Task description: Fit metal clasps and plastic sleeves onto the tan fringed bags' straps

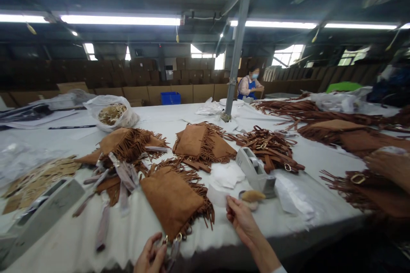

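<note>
A brown suede-like bag with fringe [173, 198] lies tilted at the table's front edge, its metal rings towards me. My left hand [151, 255] pinches the bag at a ring on its near corner, beside a plastic-wrapped strap end [174, 251]. My right hand [240, 218] is closed, thumb and forefinger pinching a thin white sheet [218, 196]. That sheet is just right of the bag's fringe, in front of a stack of white sheets [228, 175]. A grey tape dispenser [253, 168] and a tan, brush-like thing [253, 196] are close to my right hand.
More fringed bags [192, 140] and a heap of brown straps [265, 147] lie behind. Another dispenser [48, 209] stands left, near a plastic bag of tan pieces [112, 113]. A metal post [238, 51] rises from the table. Another person's hand [390, 165] is at right; a co-worker [248, 85] sits beyond.
</note>
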{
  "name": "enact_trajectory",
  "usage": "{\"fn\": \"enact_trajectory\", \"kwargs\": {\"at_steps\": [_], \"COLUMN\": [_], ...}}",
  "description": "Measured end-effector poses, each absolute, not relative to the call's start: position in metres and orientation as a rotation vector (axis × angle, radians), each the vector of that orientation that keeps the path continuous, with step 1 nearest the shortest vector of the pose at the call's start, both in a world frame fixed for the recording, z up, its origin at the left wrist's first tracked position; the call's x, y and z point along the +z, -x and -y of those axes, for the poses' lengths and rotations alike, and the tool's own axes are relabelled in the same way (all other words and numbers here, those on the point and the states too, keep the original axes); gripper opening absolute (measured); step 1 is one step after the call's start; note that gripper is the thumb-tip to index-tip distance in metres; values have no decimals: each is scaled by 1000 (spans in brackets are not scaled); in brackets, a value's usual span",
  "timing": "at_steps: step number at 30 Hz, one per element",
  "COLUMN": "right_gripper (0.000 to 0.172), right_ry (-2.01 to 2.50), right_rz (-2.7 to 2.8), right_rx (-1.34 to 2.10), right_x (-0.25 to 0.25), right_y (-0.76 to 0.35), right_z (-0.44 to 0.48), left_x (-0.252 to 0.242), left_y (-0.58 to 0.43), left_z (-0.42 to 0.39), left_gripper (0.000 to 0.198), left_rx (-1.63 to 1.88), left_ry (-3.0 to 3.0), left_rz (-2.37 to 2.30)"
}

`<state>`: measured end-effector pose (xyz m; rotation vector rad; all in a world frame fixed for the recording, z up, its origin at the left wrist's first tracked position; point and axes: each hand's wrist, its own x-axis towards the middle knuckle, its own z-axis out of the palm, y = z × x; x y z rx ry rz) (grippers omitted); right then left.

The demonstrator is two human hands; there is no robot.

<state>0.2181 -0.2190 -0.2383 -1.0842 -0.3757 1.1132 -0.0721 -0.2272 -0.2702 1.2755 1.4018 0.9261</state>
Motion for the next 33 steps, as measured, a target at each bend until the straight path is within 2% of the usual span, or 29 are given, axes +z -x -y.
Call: {"fn": "enact_trajectory", "kwargs": {"at_steps": [3,10,16,22,25,29,33], "right_gripper": [28,23,28,36,40,48,39], "right_ry": [1092,943,895,962,1016,1072,1091], "right_rz": [385,510,792,830,733,649,704], "right_rx": [1152,1605,1826,1817,1748,1823,1762], "right_x": [-227,-203,-211,-219,-222,-234,-248], "right_y": [-212,-176,-143,-130,-127,-120,-113], "right_z": [232,253,254,249,253,265,272], "left_x": [-276,-262,-255,-246,-244,-247,-247], "left_y": [72,68,65,63,60,53,45], "left_z": [234,241,236,240,243,244,246], "left_gripper": [85,59,63,45,41,39,37], "left_rx": [1009,870,844,751,816,882,868], "left_ry": [-1196,-1084,-1142,-1246,-1244,-1246,-1310], "left_rz": [-1274,-1037,-1030,-1032,-1050,-1091,-1138]}}
